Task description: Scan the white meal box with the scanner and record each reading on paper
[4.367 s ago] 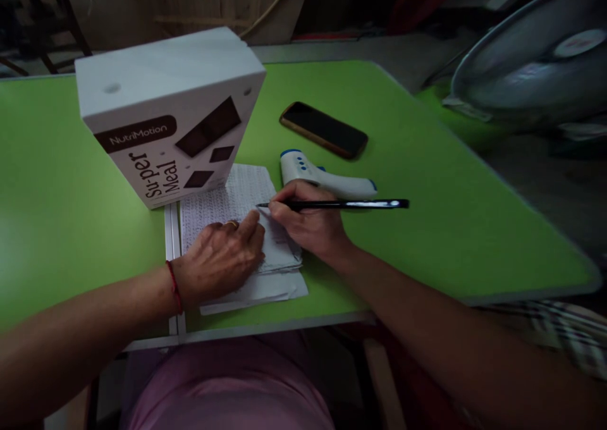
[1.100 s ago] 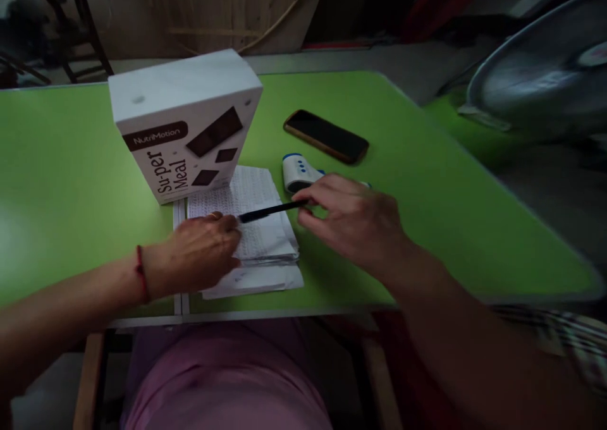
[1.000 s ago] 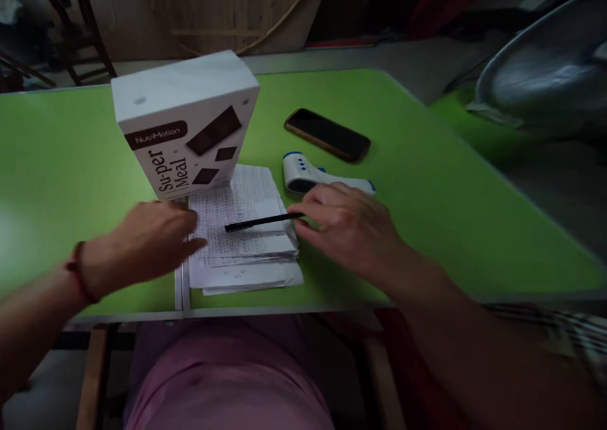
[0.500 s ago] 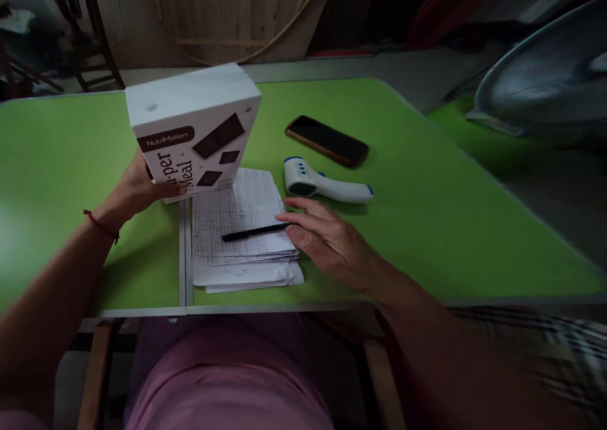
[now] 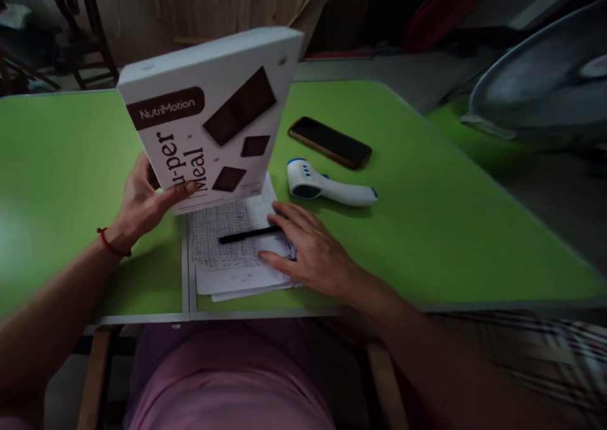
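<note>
A white NutriMotion box (image 5: 227,164) with brown pictures on its front is held up and tilted in my left hand (image 5: 142,196). My thumb presses its front while the other fingers go behind it. Below and right of the box lies a stack of handwritten papers (image 5: 222,253). A black pen (image 5: 246,234) rests across them. My right hand (image 5: 308,246) lies over the right side of the papers and the pen's right end, fingers stretched and thumb apart. Its palm side is hidden.
Past my right hand, a white infrared thermometer (image 5: 332,186) and a dark smartphone (image 5: 329,142) lie on the green table (image 5: 450,227). A seam runs through the tabletop left of the papers. A large fan (image 5: 545,82) stands beyond the right edge.
My left hand has raised the box and turned its front more toward me. My right hand has slid left and down, further over the papers and pen.
</note>
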`<state>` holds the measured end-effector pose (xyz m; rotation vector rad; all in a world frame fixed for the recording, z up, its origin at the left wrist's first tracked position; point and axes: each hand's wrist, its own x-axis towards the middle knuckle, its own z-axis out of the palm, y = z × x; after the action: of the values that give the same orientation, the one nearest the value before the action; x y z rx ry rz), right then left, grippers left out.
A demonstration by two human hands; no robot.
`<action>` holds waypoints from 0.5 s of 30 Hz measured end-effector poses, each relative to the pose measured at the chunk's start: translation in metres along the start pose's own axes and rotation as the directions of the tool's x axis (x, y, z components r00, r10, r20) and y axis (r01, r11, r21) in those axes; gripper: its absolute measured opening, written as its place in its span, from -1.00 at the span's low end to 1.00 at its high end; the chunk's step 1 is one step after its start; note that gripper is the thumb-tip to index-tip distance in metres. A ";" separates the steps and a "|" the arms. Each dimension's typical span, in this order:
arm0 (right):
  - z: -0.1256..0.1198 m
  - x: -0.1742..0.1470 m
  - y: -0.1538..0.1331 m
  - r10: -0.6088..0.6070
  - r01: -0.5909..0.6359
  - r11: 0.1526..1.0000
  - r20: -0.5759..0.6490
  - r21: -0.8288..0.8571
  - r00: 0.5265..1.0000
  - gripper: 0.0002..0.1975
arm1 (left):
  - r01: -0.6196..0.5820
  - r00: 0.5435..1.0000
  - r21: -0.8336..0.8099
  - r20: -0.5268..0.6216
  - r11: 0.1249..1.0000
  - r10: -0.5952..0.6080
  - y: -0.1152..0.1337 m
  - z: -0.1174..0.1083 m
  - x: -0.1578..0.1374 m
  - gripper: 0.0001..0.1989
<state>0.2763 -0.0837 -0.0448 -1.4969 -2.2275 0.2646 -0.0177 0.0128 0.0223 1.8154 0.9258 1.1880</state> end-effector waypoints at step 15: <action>-0.045 0.040 0.095 0.172 -0.177 0.984 -0.173 -0.013 0.970 -0.65 | 0.174 0.985 -0.147 0.016 0.974 -0.173 -0.010 0.022 -0.014 -0.32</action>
<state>0.3635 -0.0129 -0.0323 -1.6677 -1.9771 0.1517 -0.0027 0.0007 0.0023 1.5843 0.9482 1.1139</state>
